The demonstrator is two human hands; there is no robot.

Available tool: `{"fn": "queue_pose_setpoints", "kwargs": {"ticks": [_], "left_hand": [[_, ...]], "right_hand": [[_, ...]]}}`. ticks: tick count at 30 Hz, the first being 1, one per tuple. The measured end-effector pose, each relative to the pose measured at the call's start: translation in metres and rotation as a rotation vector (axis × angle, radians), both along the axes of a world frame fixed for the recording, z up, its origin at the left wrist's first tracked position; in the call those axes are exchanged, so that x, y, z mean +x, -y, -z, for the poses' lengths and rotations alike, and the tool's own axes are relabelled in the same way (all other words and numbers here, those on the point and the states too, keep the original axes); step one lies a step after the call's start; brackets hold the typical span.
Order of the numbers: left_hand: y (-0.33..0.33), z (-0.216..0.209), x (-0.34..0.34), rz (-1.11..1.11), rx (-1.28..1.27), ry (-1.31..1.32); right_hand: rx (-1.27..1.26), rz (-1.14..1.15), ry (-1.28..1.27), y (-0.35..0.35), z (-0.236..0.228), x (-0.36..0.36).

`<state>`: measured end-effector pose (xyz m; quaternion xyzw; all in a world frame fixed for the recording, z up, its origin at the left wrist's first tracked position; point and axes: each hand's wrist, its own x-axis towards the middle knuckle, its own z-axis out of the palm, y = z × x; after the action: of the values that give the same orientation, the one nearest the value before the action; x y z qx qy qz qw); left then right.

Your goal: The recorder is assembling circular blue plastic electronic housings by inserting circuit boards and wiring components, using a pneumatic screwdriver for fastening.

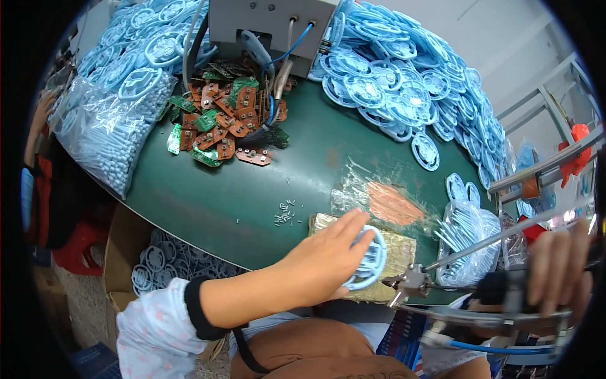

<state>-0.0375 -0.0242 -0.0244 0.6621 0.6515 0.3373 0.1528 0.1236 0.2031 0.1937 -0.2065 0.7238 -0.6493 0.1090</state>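
Observation:
My left hand (325,256) is closed on a light blue plastic wheel (374,262), fingers over its far side and thumb near its close edge. That wheel rests on a block wrapped in yellowish tape (398,249) at the table's front edge. At the far right my right hand (558,268) is blurred, its fingers bent down by a metal arm (480,311). What those fingers grip is dark and hard to make out. The arm's metal joint (413,282) ends just right of the block.
Piles of blue wheels (404,82) stand at the back. Circuit boards (227,120) lie below a grey machine (265,28). Small screws (285,213) are scattered left of the block. Bagged blue sticks (117,132) sit left; another bag (470,243) sits right. A person's hand (41,117) shows far left.

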Motion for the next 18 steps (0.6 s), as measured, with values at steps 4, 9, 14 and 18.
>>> {"fn": "queue_pose_setpoints", "kwargs": {"ticks": [4,9,14,18], "left_hand": [[0.008,-0.015,-0.012,0.102,-0.068,-0.086],[-0.004,-0.027,-0.001,0.219,-0.208,-0.353],[-0.009,-0.034,0.002,0.199,-0.238,-0.344],[-0.006,-0.028,0.004,0.140,-0.241,-0.370]], "right_hand": [[-0.023,0.115,-0.279,0.021,-0.003,0.001],[0.019,0.551,-0.314,0.040,0.028,-0.002],[0.002,0.453,-0.309,0.037,0.049,-0.017],[-0.073,0.694,-0.336,0.055,0.065,-0.031]]}}
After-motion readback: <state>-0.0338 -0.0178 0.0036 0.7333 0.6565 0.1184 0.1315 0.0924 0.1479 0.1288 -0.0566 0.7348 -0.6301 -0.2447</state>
